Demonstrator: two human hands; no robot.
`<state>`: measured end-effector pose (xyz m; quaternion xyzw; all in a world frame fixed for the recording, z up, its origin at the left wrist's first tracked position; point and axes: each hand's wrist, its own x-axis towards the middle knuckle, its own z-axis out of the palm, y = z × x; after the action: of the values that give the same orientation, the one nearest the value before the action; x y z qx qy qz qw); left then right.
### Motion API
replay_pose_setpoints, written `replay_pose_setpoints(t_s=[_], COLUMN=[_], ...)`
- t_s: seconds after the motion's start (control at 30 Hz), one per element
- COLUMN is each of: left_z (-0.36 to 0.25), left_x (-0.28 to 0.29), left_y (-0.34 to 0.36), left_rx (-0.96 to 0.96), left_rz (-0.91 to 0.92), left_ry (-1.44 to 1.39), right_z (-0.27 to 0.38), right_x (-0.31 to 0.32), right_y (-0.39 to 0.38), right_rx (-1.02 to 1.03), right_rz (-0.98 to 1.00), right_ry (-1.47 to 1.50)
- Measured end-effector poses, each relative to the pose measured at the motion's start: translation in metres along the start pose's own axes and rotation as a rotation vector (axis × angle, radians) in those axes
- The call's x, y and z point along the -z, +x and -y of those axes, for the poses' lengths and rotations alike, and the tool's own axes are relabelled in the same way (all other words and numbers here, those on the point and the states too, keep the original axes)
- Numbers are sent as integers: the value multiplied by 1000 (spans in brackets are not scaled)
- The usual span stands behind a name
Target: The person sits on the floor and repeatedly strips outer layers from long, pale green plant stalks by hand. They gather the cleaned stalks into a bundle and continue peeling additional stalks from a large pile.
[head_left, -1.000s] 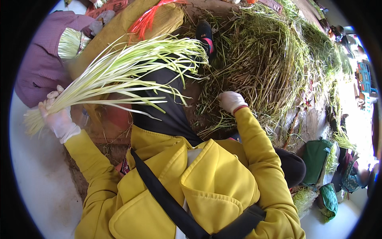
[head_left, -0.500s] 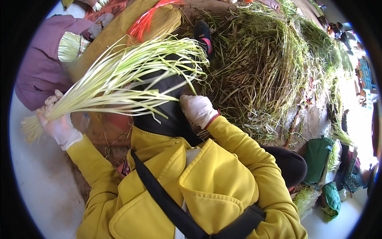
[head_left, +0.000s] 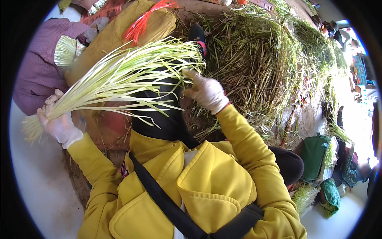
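Observation:
My left hand (head_left: 59, 121), in a white glove, grips a thick bunch of long pale green stalks (head_left: 123, 77) near its cut white ends. The leaves fan out to the right over my black trouser leg. My right hand (head_left: 207, 91), also gloved, is raised at the leaf tips, with one finger stretched out and touching them. It holds nothing that I can see. I wear a yellow jacket with a black strap across the chest.
A large heap of green stalks (head_left: 262, 59) lies ahead and to the right. A yellow sack (head_left: 115, 34) with red strings lies at the top left. A person in a purple top (head_left: 36, 67) sits at the left, holding another bunch. Green bags (head_left: 318, 153) stand at the right.
My right hand has left the heap, moved left and up, and now touches the tips of the bunch. My left hand has kept its grip, nearly still.

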<state>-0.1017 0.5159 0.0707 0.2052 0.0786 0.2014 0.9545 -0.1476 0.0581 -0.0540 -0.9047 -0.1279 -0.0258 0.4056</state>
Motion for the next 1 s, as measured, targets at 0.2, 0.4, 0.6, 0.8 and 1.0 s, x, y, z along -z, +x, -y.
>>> replay_pose_setpoints(t_s=[0.2, 0.4, 0.6, 0.8, 1.0], left_z=[-2, 5, 6, 11, 12], left_x=[4, 7, 3, -6, -16], left_y=[-1, 1, 0, -4, -6], left_rx=[117, 91, 91, 197, 180], left_rz=[73, 74, 161, 267, 226], left_ry=[-90, -87, -73, -106, -100], right_z=[13, -38, -42, 69, 115], right_x=[-33, -41, 66, 49, 3], right_y=[-22, -38, -1, 60, 86], right_rx=[-89, -441, -471, 479, 480], right_rz=[265, 874, 330, -98, 61], right_ry=[-90, -507, -506, -114, -231])
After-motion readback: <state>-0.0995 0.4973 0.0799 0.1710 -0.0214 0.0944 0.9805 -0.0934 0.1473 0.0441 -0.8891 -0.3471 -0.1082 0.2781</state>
